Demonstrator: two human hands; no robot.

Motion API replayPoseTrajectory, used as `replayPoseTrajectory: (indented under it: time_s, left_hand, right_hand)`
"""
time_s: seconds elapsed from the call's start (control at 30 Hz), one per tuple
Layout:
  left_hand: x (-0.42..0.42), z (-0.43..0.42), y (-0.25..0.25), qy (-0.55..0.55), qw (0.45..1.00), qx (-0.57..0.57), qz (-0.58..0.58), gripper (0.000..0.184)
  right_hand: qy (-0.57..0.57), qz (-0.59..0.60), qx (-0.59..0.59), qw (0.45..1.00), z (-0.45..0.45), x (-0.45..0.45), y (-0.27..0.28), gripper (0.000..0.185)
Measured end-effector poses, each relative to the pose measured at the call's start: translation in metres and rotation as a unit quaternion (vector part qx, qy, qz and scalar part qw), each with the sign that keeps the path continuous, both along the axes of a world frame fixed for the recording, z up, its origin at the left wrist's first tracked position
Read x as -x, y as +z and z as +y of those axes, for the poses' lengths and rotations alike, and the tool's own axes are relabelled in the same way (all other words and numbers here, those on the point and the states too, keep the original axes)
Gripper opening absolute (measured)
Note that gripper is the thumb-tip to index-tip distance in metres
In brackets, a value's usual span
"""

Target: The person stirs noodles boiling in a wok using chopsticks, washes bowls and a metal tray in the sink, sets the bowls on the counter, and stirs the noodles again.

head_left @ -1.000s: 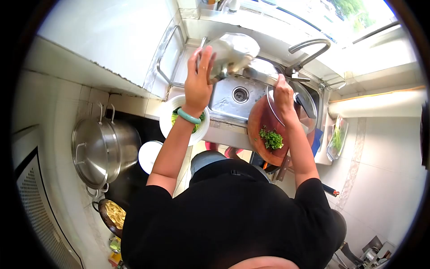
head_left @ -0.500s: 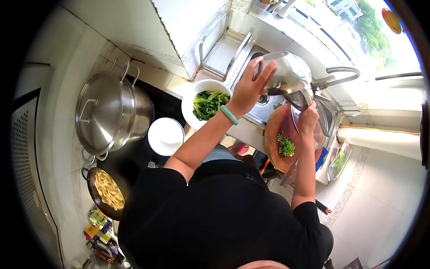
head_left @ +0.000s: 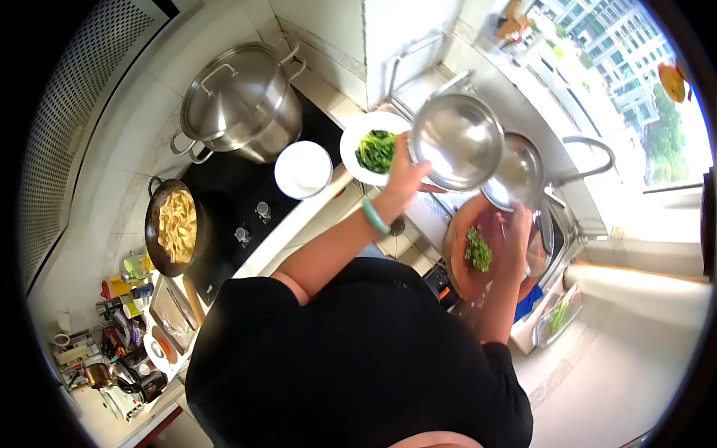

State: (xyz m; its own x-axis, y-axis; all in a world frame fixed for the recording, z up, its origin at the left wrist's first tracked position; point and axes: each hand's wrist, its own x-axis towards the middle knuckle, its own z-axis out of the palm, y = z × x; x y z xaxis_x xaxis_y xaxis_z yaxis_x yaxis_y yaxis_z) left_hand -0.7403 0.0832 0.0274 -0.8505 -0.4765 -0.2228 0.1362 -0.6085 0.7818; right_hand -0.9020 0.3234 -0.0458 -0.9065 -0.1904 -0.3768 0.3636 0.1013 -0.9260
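A shiny metal bowl (head_left: 458,142) is gripped at its rim by my left hand (head_left: 403,179), tilted so that its round inside faces me. Close to its right is a second metal bowl (head_left: 521,170), whose near rim my right hand (head_left: 515,224) pinches. Below that hand lies a round reddish-brown cutting board (head_left: 457,257) with a heap of chopped green herbs (head_left: 478,250). Left of the first bowl, partly behind my left hand, stands a white bowl (head_left: 355,159) of cooked leafy greens (head_left: 376,151).
A large lidded steel pot (head_left: 246,112), a white bowl (head_left: 303,170) and a wok (head_left: 155,235) of yellowish strips (head_left: 178,228) are on the black stove (head_left: 224,190). The faucet (head_left: 597,160) curves out at right. A glass dish (head_left: 559,317) with green stalks sits lower right.
The two metal bowls, overlapping before, are now side by side. My left hand has moved left and tipped its bowl toward me. The view has swung toward the stove.
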Motion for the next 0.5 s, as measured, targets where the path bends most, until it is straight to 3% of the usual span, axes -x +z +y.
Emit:
replayPoseTrajectory:
  time_s: [0.17,0.2,0.3,0.37,0.43,0.5]
  left_hand:
    - [-0.066,0.015,-0.012,0.029,0.995,-0.089,-0.046,0.055]
    - [-0.08,0.018,-0.017,0.035,0.995,-0.085,-0.047,0.055]
    - [-0.117,0.027,-0.046,0.045,0.985,-0.157,-0.065,0.052]
    - [-0.138,0.034,-0.07,0.061,0.98,-0.177,-0.062,0.052]
    - [-0.155,0.044,-0.06,0.084,0.973,-0.197,-0.091,0.053]
    - [-0.174,0.04,-0.097,0.043,0.96,-0.27,-0.062,0.055]
  right_hand:
    - [0.037,-0.105,0.04,0.993,0.0,-0.027,-0.007,0.031]
    - [0.074,-0.156,0.034,0.984,-0.001,-0.035,0.005,0.021]
    - [0.102,-0.146,0.06,0.982,-0.009,-0.044,-0.026,0.031]
    - [0.125,-0.158,0.065,0.977,-0.014,-0.056,-0.037,0.03]
    - [0.161,-0.166,0.079,0.97,-0.017,-0.068,-0.045,0.027]
    - [0.136,-0.151,0.101,0.974,-0.019,-0.087,-0.039,0.023]
